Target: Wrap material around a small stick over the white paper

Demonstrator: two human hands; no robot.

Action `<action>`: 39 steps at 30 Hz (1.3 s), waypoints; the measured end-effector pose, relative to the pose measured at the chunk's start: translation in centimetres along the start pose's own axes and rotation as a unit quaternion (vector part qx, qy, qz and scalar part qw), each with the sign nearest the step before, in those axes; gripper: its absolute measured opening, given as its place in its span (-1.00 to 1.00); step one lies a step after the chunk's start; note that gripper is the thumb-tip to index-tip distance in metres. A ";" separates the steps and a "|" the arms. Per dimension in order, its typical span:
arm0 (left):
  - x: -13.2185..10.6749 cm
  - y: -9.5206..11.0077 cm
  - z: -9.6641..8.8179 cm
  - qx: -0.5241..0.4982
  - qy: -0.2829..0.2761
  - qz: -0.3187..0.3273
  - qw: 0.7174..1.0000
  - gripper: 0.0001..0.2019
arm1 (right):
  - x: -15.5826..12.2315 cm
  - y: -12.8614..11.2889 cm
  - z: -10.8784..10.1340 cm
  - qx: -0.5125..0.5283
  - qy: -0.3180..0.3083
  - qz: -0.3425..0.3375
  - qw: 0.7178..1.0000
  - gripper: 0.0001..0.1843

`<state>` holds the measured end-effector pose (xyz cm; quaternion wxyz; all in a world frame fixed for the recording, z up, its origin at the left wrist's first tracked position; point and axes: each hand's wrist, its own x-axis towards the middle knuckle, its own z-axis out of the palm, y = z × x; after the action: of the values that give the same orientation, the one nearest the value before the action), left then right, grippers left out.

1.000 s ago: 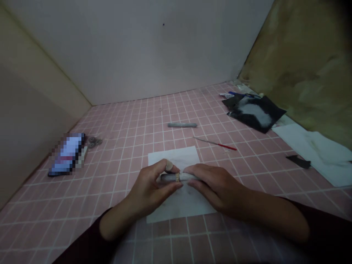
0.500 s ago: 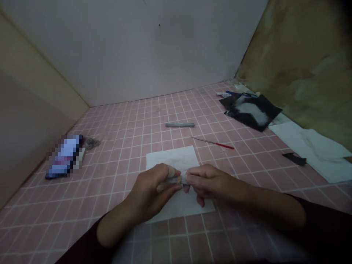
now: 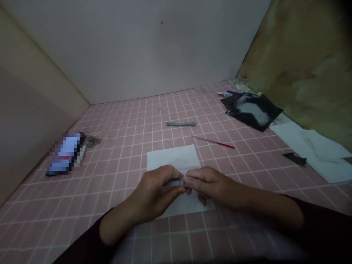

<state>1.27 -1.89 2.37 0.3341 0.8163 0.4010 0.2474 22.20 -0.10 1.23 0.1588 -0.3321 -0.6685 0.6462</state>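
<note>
- Rod (image 3: pixel 173 182), grey, with tan band (image 3: pixel 182 182) around it; held roughly level at six o'clock of view, over white paper (image 3: pixel 170 156); right end concealed by fingers;
- Left hand (image 3: pixel 152 190), at nine o'clock of rod; thumb and finger pinched in on rod, tips at band;
- Right hand (image 3: pixel 213 183), at three o'clock; fingers curled tight on rod just beside band; exact contact hidden;
- Handling, as judged: rod probably light, stiff, apt to roll; band possibly thin, liable to bend; best hold on bare shaft either side of band;
- Surface: pink table (image 3: pixel 121 128) with pale grid; from rod, loose rod (image 3: pixel 180 124) at twelve o'clock, red-handled tool (image 3: pixel 225 145) between one and two, black sheet (image 3: pixel 268 108) at two, phone (image 3: pixel 64 154), pixelated, between nine and ten;
- Room: dim; grey wall (image 3: pixel 165 55) at twelve o'clock; mottled brown panel (image 3: pixel 302 69) at two.
</note>
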 end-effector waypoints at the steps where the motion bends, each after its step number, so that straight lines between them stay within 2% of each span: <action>1: -0.1 0.0 0.1 0.032 0.002 0.026 0.999 -0.91 | 0.2 0.1 -0.2 0.072 -0.042 0.034 0.996 -0.62; 2: -0.1 0.0 0.1 0.047 0.003 0.039 0.998 -0.92 | 0.3 0.2 -0.3 0.118 -0.070 0.056 0.989 -0.60; 4: 0.0 0.0 0.0 0.019 0.004 0.014 1.000 -0.91 | 0.2 0.3 -0.3 0.086 -0.058 0.048 0.993 -0.61; 6: 0.3 0.0 -0.2 -0.079 -0.009 -0.058 0.995 -0.86 | -0.1 0.2 0.1 -0.067 0.018 -0.025 0.997 -0.67; 8: 0.6 -0.1 -0.4 -0.188 -0.034 -0.124 0.974 -0.82 | -0.5 0.1 0.4 -0.222 0.075 -0.112 0.966 -0.74; 10: 0.7 -0.2 -0.4 -0.230 -0.041 -0.141 0.962 -0.81 | -0.7 0.0 0.6 -0.283 0.100 -0.151 0.942 -0.75; 12: 0.5 -0.1 -0.3 -0.171 -0.028 -0.105 0.979 -0.84 | -0.5 0.0 0.5 -0.228 0.089 -0.113 0.963 -0.72; 14: 0.1 -0.1 0.0 -0.050 -0.006 -0.029 0.998 -0.89 | 0.0 0.2 0.0 -0.081 0.032 -0.023 0.996 -0.66; 16: -0.1 -0.1 0.2 0.042 0.008 0.045 0.998 -0.94 | 0.4 0.4 -0.3 0.083 -0.072 0.053 0.993 -0.60; 17: -0.1 -0.1 0.2 0.057 0.012 0.056 0.997 -0.95 | 0.5 0.5 -0.4 0.125 -0.099 0.074 0.984 -0.59; 18: -0.1 -0.1 0.2 0.047 0.013 0.045 0.998 -0.95 | 0.5 0.6 -0.4 0.125 -0.093 0.070 0.985 -0.58; 19: 0.1 -0.2 0.1 0.012 0.011 0.013 1.000 -0.93 | 0.4 0.5 -0.2 0.082 -0.056 0.049 0.994 -0.60; 21: 0.5 -0.4 -0.1 -0.110 -0.022 -0.077 0.991 -0.85 | -0.1 0.4 0.2 -0.089 0.031 -0.031 0.995 -0.68; 22: 0.6 -0.6 -0.2 -0.177 -0.047 -0.113 0.977 -0.82 | -0.3 0.4 0.4 -0.184 0.077 -0.083 0.976 -0.72; 24: 0.8 -0.7 -0.3 -0.256 -0.080 -0.142 0.953 -0.80 | -0.5 0.3 0.7 -0.274 0.091 -0.145 0.947 -0.74; 25: 0.7 -0.7 -0.3 -0.248 -0.080 -0.137 0.956 -0.82 | -0.4 0.3 0.7 -0.276 0.095 -0.140 0.946 -0.74; 27: 0.4 -0.7 -0.1 -0.145 -0.045 -0.082 0.985 -0.87 | -0.1 0.4 0.4 -0.191 0.069 -0.071 0.976 -0.69; 29: 0.1 -0.6 0.2 -0.016 -0.004 0.003 1.000 -0.94 | 0.3 0.4 -0.1 -0.030 -0.019 0.024 0.999 -0.61; 31: 0.0 -0.6 0.3 0.041 0.013 0.047 0.998 -0.96 | 0.5 0.3 -0.4 0.063 -0.070 0.073 0.993 -0.59; 32: 0.0 -0.6 0.3 0.029 0.012 0.031 0.999 -0.95 | 0.4 0.2 -0.3 0.051 -0.061 0.069 0.994 -0.60; 34: 0.4 -0.7 0.2 -0.069 -0.013 -0.047 0.996 -0.88 | 0.0 0.0 0.0 -0.072 0.012 0.010 0.997 -0.65; 36: 0.7 -0.8 -0.1 -0.202 -0.059 -0.123 0.970 -0.81 | -0.4 -0.1 0.4 -0.219 0.074 -0.068 0.971 -0.73; 38: 0.7 -0.8 -0.2 -0.244 -0.072 -0.142 0.956 -0.80 | -0.5 0.0 0.5 -0.254 0.089 -0.092 0.959 -0.75; 39: 0.6 -0.8 -0.1 -0.212 -0.060 -0.126 0.967 -0.81 | -0.4 0.0 0.4 -0.223 0.080 -0.079 0.968 -0.74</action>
<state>1.16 -1.01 1.95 0.5511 0.6830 0.4186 0.2335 22.22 -0.66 1.24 0.1842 -0.3561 -0.8049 0.4375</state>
